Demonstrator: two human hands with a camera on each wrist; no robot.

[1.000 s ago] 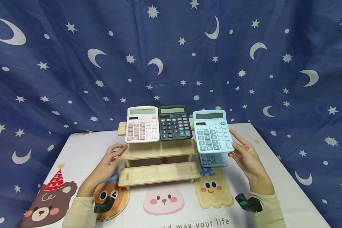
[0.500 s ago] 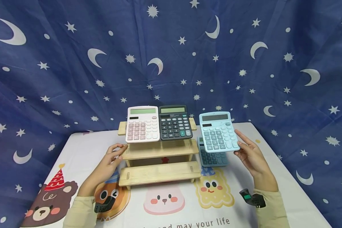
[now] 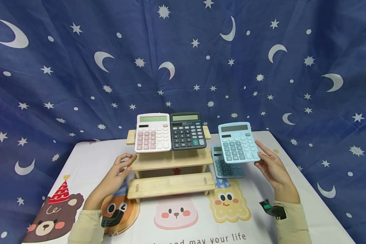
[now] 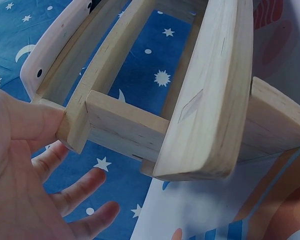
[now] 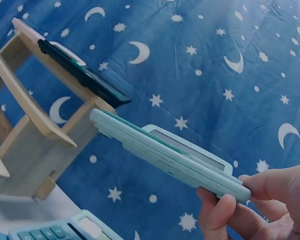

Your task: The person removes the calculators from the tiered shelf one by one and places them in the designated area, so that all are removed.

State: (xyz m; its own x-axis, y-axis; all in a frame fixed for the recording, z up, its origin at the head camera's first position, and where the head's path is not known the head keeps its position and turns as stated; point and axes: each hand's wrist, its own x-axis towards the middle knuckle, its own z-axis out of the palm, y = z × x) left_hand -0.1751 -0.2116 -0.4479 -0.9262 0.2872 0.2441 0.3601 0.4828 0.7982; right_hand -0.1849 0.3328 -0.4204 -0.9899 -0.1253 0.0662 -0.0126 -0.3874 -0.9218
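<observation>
My right hand (image 3: 271, 167) pinches a light blue calculator (image 3: 238, 141) by its lower right corner and holds it in the air, right of a wooden tiered stand (image 3: 170, 185). In the right wrist view the held calculator (image 5: 165, 157) shows edge-on, thumb on one side and fingers on the other. A second blue calculator (image 3: 228, 171) lies below, partly hidden. My left hand (image 3: 114, 176) grips the left end of the stand's middle board; the left wrist view shows the fingertips at the board (image 4: 75, 125). A white-and-pink calculator (image 3: 153, 133) and a black calculator (image 3: 188, 131) lean side by side on the top tier.
The stand's lower two tiers bear nothing. A white cloth (image 3: 201, 234) with cartoon prints covers the table. Behind it hangs a dark blue curtain (image 3: 183, 88) with moons and stars.
My right hand has carried the blue calculator rightward, away from the stand and slightly lower, uncovering more of the blue calculator beneath. The left hand has stayed at the stand.
</observation>
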